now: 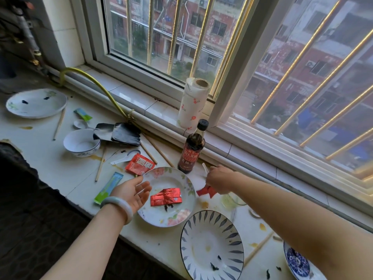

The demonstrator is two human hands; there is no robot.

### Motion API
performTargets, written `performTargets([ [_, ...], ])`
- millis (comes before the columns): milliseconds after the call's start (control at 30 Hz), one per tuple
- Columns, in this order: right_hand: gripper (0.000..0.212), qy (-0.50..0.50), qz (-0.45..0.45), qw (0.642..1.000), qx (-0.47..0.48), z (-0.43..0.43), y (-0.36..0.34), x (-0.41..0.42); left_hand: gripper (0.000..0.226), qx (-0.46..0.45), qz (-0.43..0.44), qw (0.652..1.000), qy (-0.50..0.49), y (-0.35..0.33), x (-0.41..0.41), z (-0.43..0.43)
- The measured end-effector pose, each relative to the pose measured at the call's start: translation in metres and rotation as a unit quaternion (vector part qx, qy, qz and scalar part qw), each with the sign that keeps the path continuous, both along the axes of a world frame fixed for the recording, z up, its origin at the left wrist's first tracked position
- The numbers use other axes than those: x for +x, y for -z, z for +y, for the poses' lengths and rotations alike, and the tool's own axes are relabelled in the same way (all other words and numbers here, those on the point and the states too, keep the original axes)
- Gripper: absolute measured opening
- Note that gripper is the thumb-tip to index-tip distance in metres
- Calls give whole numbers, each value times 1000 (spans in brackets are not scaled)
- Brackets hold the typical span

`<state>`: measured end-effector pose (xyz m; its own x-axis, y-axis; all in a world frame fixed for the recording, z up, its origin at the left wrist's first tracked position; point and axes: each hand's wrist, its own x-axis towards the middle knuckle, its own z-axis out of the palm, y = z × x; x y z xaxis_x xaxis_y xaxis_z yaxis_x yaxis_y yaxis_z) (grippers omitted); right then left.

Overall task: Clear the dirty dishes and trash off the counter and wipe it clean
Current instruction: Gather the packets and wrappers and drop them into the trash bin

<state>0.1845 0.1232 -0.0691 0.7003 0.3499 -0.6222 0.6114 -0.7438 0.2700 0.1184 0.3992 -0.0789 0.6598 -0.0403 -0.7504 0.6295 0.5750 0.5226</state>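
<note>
My left hand (132,194) hovers open, palm up, at the left rim of a floral plate (177,217) that holds a shiny red foil wrapper (166,197). My right hand (219,179) reaches past the plate's right side, fingers curled around a red wrapper (203,191) and a white plastic piece (205,167). A leaf-pattern bowl (212,245) with dark scraps sits at the counter's front edge. Farther left lie a red sauce packet (139,164), a green-blue sachet (108,188), a blue-rimmed bowl (81,143), a white spoon (121,159) and loose chopsticks (100,165).
A dark soy sauce bottle (191,150) stands just behind my right hand. A paper towel roll (192,104) stands on the sill. A black tray (119,133) and a white plate (36,103) lie at the left. A blue bowl (296,261) sits under my right arm.
</note>
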Motion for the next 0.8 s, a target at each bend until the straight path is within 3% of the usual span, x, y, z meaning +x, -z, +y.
performTargets([
  [167, 14, 194, 37, 969, 149, 9, -58, -5, 28, -17, -4, 999, 39, -5, 1, -11],
  [300, 20, 291, 78, 898, 322, 37, -87, -21, 45, -46, -52, 992, 108, -14, -6, -15],
  [400, 28, 334, 104, 843, 409, 67, -83, -30, 69, -122, -106, 971, 178, -16, -9, -10],
  [467, 22, 358, 134, 802, 460, 86, -75, -35, 70, -168, -143, 956, 196, -17, -10, -9],
  [533, 20, 350, 133, 800, 468, 110, -67, -37, 52, -152, -160, 960, 169, -14, -11, -2],
  [667, 34, 297, 57, 840, 451, 150, -42, -35, 31, -45, -134, 985, 94, -2, -9, 19],
  [800, 39, 303, 59, 830, 465, 167, -30, -29, 14, -26, -96, 994, 52, 7, -8, 44],
])
